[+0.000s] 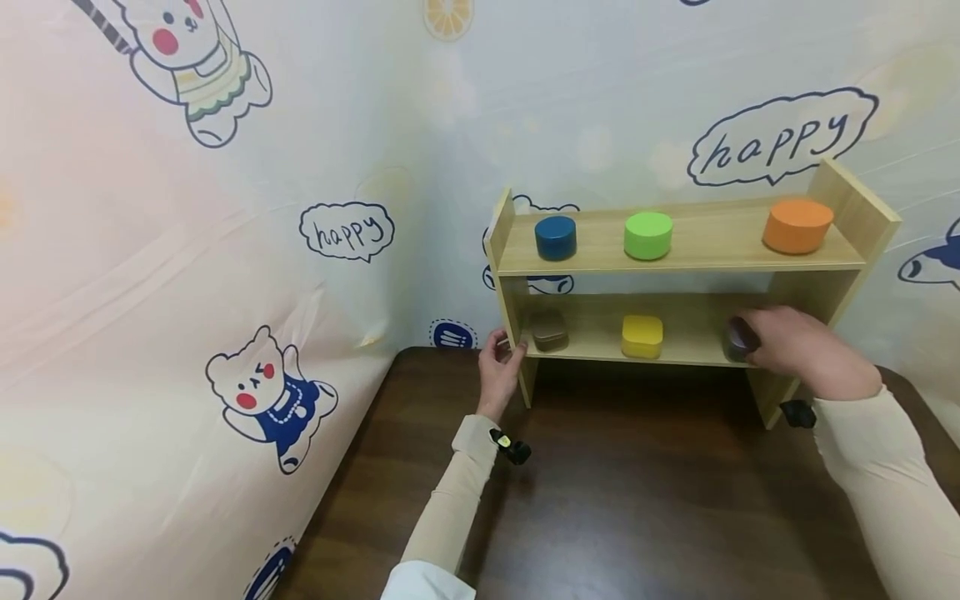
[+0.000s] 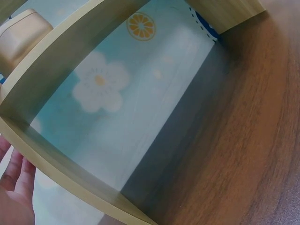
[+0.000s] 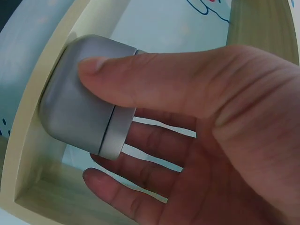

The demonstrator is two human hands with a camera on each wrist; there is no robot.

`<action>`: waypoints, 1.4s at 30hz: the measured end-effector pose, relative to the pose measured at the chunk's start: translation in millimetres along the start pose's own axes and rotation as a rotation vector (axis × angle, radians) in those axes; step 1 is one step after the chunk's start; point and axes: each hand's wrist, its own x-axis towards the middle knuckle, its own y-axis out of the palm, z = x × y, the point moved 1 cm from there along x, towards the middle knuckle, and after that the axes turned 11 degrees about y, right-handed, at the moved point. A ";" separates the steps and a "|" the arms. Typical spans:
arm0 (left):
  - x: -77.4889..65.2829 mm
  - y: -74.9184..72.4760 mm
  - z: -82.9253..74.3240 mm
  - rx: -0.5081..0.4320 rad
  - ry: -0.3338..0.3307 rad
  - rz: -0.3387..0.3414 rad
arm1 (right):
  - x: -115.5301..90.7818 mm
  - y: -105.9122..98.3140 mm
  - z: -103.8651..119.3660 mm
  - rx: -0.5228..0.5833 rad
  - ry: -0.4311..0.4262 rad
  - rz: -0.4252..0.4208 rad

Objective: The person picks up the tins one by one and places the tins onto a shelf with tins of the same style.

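A grey rounded-square lidded tin (image 3: 79, 93) is held in my right hand (image 1: 798, 346), thumb across it and fingers beneath. In the head view that tin (image 1: 741, 340) is at the right end of the lower board of a two-tier wooden shelf (image 1: 697, 279). My left hand (image 1: 501, 375) touches the shelf's left side panel, its fingers (image 2: 23, 178) nearly straight along the outer face in the left wrist view. On the lower board also stand a grey-brown tin (image 1: 549, 331) at the left and a yellow tin (image 1: 642, 337) in the middle.
The top board carries a blue round tin (image 1: 556, 238), a green one (image 1: 648, 236) and an orange one (image 1: 797, 226). The shelf stands on a dark brown wooden table (image 1: 637, 500), close before a patterned cloth wall (image 1: 585, 100). Another cloth wall rises along the left.
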 end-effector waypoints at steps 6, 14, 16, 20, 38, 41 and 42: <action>0.4 1.5 0.7 0.004 0.023 -0.008 | -0.3 1.0 -3.3 0.003 0.014 0.012; 0.4 3.2 1.0 0.021 0.018 -0.008 | -1.6 1.2 -8.2 0.003 0.004 0.007; -0.4 4.2 1.2 0.025 0.015 -0.006 | -2.3 1.3 -9.5 0.000 -0.002 0.003; -0.5 5.5 0.9 0.025 0.019 0.000 | -2.8 1.2 -11.1 -0.004 -0.010 -0.006; -2.3 1.8 0.8 0.010 0.019 -0.009 | -17.6 -1.1 -1.2 -0.001 -0.034 -0.120; -2.0 1.2 0.8 0.010 0.021 -0.015 | -22.6 -1.9 1.2 0.008 -0.037 -0.134; -1.6 1.0 0.8 0.009 0.021 -0.014 | -24.2 -2.1 2.5 0.012 -0.033 -0.140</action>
